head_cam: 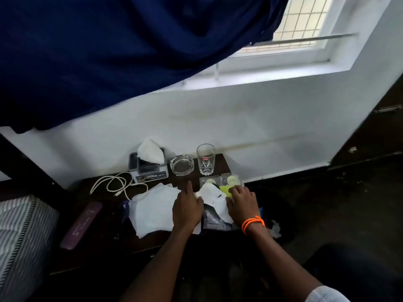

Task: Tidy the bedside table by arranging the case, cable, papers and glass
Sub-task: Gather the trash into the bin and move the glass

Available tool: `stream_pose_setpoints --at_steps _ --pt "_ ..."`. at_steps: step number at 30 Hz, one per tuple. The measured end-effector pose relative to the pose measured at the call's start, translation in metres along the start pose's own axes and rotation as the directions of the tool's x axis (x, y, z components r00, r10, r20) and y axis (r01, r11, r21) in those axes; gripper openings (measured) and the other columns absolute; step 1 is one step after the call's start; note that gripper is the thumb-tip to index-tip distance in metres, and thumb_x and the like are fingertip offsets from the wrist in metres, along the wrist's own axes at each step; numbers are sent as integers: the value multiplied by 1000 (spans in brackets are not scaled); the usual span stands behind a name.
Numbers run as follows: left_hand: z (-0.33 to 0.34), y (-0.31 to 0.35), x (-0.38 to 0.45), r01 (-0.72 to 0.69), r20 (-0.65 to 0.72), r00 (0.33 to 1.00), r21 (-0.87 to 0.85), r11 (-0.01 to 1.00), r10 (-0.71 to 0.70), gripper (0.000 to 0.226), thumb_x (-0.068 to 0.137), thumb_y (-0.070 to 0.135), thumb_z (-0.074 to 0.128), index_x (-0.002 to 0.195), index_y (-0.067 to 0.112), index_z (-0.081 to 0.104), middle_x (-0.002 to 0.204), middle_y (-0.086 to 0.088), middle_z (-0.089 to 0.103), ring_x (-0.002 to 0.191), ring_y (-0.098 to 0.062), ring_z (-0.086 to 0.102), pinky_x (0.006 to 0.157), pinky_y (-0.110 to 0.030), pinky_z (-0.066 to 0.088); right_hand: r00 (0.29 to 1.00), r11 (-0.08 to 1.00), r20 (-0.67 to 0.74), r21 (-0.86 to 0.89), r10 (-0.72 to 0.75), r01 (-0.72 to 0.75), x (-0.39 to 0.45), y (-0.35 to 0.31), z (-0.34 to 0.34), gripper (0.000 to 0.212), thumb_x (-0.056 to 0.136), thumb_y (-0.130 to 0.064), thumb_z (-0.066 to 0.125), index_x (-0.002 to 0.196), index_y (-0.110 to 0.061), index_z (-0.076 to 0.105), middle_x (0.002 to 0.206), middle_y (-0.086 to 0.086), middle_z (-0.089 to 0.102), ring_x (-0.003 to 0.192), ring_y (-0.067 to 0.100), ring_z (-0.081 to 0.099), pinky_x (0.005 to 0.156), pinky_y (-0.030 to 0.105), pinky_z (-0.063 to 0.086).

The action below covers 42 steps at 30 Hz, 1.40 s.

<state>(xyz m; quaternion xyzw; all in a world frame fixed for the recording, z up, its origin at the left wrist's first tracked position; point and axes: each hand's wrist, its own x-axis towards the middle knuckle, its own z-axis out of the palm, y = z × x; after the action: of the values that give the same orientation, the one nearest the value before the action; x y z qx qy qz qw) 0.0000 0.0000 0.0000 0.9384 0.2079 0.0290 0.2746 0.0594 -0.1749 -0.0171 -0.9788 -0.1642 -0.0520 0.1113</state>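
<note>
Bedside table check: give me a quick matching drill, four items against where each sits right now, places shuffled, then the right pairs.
Items:
1. drinking glass
2. white cable
3. purple case
4. ashtray

Places:
A. left front of the table, lying at an angle near the bed
B. coiled just left of the tissue box
C. upright at the back, by the wall
D. at the back, between the tissue box and the tall tumbler

Pairs: 1-C, 2-B, 3-A, 4-D
</note>
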Motion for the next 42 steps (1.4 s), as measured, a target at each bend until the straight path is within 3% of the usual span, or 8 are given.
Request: stream_pose_setpoints --at_steps 8,16,20,23,28,31,39,42 --pt "9 7 -1 114 -51 992 -60 992 -117 28 95 39 57 112 17 60 110 -7 71 105 -33 68 81 -39 52 971 972 -162 189 173 -142 -3 30 -11 20 84 -25 72 97 -10 70 99 12 68 93 38 61 73 42 49" --pt "5 21 -3 321 62 943 -441 838 -328 23 90 27 61 105 16 74 110 -5 75 109 -29 66 80 -27 41 897 765 113 483 427 -425 -14 55 -28 23 81 -40 73 81 -18 77 74 4 75 78 25 72 73 32 57" --pt "4 25 -14 388 54 912 -428 816 -406 25 87 27 59 107 20 71 113 -5 72 107 -31 66 79 -30 46 883 736 223 488 414 -469 -22 61 -29 17 77 -36 80 75 -19 78 67 -1 72 73 18 72 72 30 58" --pt "6 25 -17 418 68 898 -443 793 -436 24 85 26 60 102 16 74 109 -9 74 105 -34 66 80 -32 47 889 760 272 462 368 -456 -28 63 -29 8 74 -21 82 80 -18 78 73 1 75 75 18 72 78 35 61" --pt "7 32 -15 488 134 855 -531 693 -500 22 82 22 63 93 9 76 96 -14 77 101 -35 68 79 -31 50 870 732 310 473 382 -490 -26 64 -26 29 74 -12 80 103 -11 76 87 6 76 85 23 73 84 36 60" --pt "8 32 -13 499 171 855 -530 686 -490 17 78 17 67 83 6 79 87 -16 78 93 -36 73 82 -37 61 848 682 310 505 430 -530 -23 63 -21 26 75 -21 84 99 -11 77 86 7 76 83 21 72 83 30 58" --pt "3 43 -20 427 171 901 -502 752 -398 11 69 17 70 70 24 79 67 0 77 77 -22 76 78 -36 64 882 690 237 554 406 -466 -24 62 -26 12 74 -6 79 79 -17 79 75 2 76 78 19 73 79 32 61" --pt "4 56 -19 372 167 927 -513 774 -336 12 69 21 74 78 24 81 74 0 79 79 -22 77 82 -38 63 889 695 199 563 412 -448 -24 67 -34 13 74 -4 76 76 -17 79 72 2 75 69 15 69 72 26 57"
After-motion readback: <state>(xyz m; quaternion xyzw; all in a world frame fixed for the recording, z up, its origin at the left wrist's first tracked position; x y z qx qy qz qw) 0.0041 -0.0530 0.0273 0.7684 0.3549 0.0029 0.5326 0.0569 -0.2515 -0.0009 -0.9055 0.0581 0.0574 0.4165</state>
